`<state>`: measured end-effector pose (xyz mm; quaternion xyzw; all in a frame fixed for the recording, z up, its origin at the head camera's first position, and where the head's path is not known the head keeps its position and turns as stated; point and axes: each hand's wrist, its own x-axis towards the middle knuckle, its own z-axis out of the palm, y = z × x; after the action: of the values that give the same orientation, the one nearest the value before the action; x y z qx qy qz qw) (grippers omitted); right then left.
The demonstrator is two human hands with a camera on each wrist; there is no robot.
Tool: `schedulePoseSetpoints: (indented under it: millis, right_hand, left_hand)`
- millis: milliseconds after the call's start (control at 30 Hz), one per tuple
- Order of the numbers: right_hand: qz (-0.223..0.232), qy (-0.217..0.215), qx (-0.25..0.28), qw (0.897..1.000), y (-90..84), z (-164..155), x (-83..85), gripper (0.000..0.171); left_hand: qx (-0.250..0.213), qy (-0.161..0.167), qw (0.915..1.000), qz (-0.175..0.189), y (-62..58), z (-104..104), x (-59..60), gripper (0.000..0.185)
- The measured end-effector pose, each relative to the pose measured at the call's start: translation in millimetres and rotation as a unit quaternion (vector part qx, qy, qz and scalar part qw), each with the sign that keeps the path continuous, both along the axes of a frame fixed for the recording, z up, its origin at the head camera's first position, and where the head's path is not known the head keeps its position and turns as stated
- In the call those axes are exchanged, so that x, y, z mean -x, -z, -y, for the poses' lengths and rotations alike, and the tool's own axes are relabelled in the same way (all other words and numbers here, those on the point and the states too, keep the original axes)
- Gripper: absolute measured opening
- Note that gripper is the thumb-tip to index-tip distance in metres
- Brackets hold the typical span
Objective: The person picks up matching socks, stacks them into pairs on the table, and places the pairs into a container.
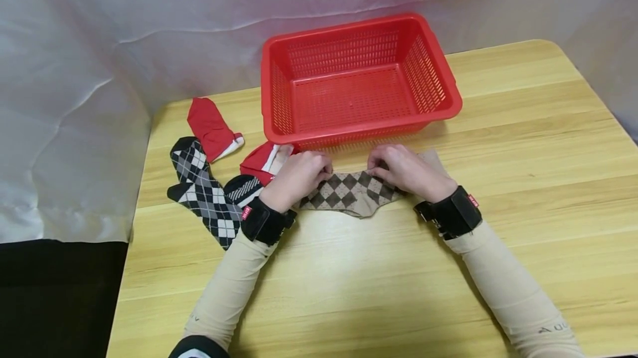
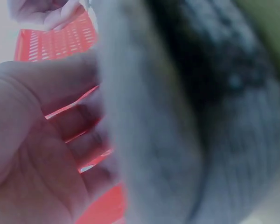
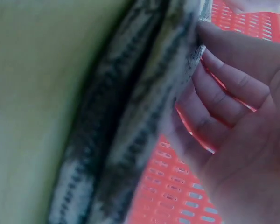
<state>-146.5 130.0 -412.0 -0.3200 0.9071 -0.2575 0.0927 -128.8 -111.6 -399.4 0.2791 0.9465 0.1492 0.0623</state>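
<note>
1. Two hands on one item: left hand [image 1: 297, 176] and right hand [image 1: 406, 171] each pinch an end of the brown argyle sock [image 1: 349, 192], fingers curled over its far edge; the hands sit apart, sock flat between them on the wooden table [image 1: 448, 269], just in front of the red basket [image 1: 356, 78]
2. Risk: uneven pull from either hand skews the sock, so any fold comes out crooked
3. Risk: the left wrist sits right beside the black-and-white argyle sock [image 1: 206, 194] and the red sock [image 1: 259, 161]; a sweep of that arm likely drags them along
4. Risk: the basket's near rim touches or nearly touches the sock's far edge; lifting forward could snag fabric on the rim
5. Second red sock [image 1: 211, 128] lies near the table's back-left corner; a nudge could tip it off
6. Wrist views are blurred; exact fingertip contact unclear
</note>
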Motion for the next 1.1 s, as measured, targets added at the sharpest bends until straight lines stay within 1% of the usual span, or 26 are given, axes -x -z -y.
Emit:
schedulePoseSetpoints:
  millis: [133, 233, 333, 467, 567, 700, 800, 900, 967, 1100]
  right_hand:
    - [-0.009, 0.006, -0.014, 1.000, -1.6, 0, -0.5, 0.003]
    - [-0.006, 0.007, -0.017, 1.000, -1.8, 0, -0.5, 0.003]
    - [0.006, 0.007, -0.016, 1.000, -1.0, -3, 1.2, 0.003]
    - [0.027, 0.018, -0.018, 0.999, -1.1, -11, 4.8, 0.003]
    - [0.054, 0.027, -0.022, 0.998, -3.0, -19, 7.9, 0.005]
    - [0.084, 0.039, -0.036, 0.995, -7.3, -31, 11.6, 0.008]
    - [0.104, 0.055, -0.053, 0.992, -10.9, -40, 14.2, 0.008]
    - [0.118, 0.065, -0.070, 0.988, -13.9, -48, 17.4, 0.008]
    - [0.118, 0.067, -0.077, 0.988, -15.4, -53, 19.7, 0.008]
    - [0.103, 0.072, -0.084, 0.989, -17.0, -61, 22.8, 0.006]
  left_hand:
    - [0.000, -0.008, 1.0000, 0.004, -0.1, 1, 0.2, 0.008]
    - [0.005, -0.010, 0.9999, 0.007, -0.7, 2, 0.1, 0.008]
    - [0.025, -0.017, 0.9995, 0.010, -3.3, 4, -0.2, 0.005]
    - [0.052, -0.027, 0.9981, 0.016, -8.1, 11, 0.8, 0.002]
    - [0.053, -0.027, 0.9980, 0.023, -10.6, 17, 2.8, 0.003]
    - [0.044, -0.034, 0.9969, 0.055, -13.7, 25, 4.4, 0.006]
    - [0.048, -0.047, 0.9940, 0.086, -16.2, 31, 5.4, 0.006]
    - [0.055, -0.052, 0.9918, 0.102, -17.7, 35, 6.7, 0.008]
    - [0.055, -0.050, 0.9914, 0.107, -17.8, 37, 7.5, 0.008]
    - [0.046, -0.056, 0.9909, 0.113, -16.9, 37, 8.0, 0.006]
